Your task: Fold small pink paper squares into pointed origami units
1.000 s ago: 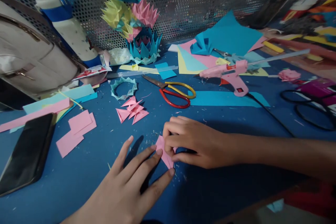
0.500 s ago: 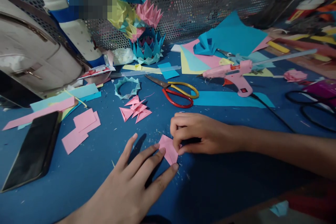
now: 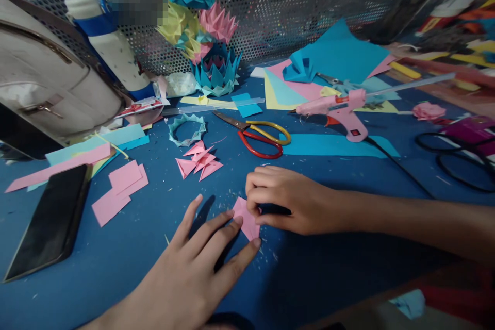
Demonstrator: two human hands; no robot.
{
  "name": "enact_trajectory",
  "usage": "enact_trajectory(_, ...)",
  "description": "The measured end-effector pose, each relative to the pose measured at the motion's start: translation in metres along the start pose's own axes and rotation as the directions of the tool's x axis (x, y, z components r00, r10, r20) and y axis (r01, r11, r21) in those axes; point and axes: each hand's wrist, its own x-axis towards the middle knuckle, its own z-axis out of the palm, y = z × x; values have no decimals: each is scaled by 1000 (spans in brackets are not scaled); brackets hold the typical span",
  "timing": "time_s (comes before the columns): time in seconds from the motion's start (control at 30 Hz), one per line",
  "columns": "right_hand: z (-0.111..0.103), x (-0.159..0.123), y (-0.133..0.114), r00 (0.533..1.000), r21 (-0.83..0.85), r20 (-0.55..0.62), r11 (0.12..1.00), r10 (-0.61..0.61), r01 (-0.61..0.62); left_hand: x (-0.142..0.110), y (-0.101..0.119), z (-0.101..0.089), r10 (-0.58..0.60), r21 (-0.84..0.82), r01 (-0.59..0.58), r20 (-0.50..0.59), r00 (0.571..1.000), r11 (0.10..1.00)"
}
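Note:
A small pink paper piece lies flat on the blue table between my hands. My left hand rests flat with fingers spread, and its fingertips press the paper's left and lower edges. My right hand comes in from the right, its fingers curled and pinching the paper's right edge in a fold. A cluster of folded pink triangles sits just beyond my hands.
Red-and-yellow scissors, a pink glue gun with its cord, a black phone, pink paper squares, coloured sheets, a teal paper ring, stacked paper flowers, a white bag, a bottle.
My right hand shifted slightly along the pink paper's edge, still pinching it. My left hand kept pressing the paper. The view moved a little.

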Motion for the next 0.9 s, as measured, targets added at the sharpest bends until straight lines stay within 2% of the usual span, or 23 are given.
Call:
enact_trajectory(0.43,1,-2,0,1000,-28,-3,1000,-8,7,1,0,-1,-10,-47,9,-33,999,999)
enact_trajectory(0.63,1,-4,6,999,-34,-53,999,-7,6,1,1,0,-13,-23,12,-57,998,1000)
enact_trajectory(0.83,-1,-4,12,996,-79,-88,997,17,-24,2,0,-4,0,-18,0,-2,1000,1000)
enact_trajectory(0.9,-3,-5,13,992,-76,-124,997,1,-10,2,0,-3,-10,-27,10,-25,1000,1000)
